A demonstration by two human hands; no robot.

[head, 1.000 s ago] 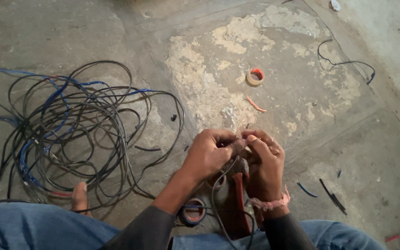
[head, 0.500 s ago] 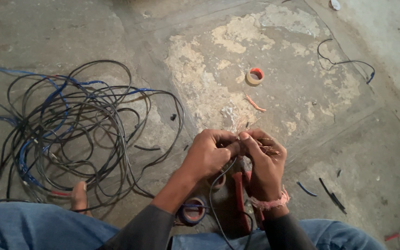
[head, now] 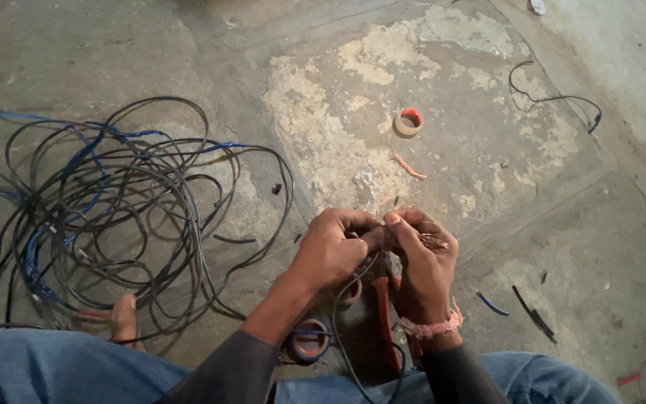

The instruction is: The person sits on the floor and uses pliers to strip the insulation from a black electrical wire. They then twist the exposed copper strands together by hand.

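Left hand [head: 332, 251] and right hand [head: 422, 258] meet fingertip to fingertip above the concrete floor [head: 487, 187], both pinching the bared end of a thin dark wire [head: 345, 299]. The wire hangs from between them toward the lap. A tangled cable pile [head: 106, 217] lies well apart to the left.

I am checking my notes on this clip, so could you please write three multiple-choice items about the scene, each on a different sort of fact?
1. Where does the tangle of wires lie?
A. left of the hands
B. right of the hands
C. on the lap

2. What colour is the inside of the tape roll lying beyond the hands?
A. green
B. red
C. white

3. How are the left hand and right hand placed?
A. wide apart
B. flat on the floor
C. together, fingers pinching thin copper strands

Answers: 1 A, the black and blue coil fills the floor at left. 2 B, its core shows red. 3 C, both grips meet on the strands.
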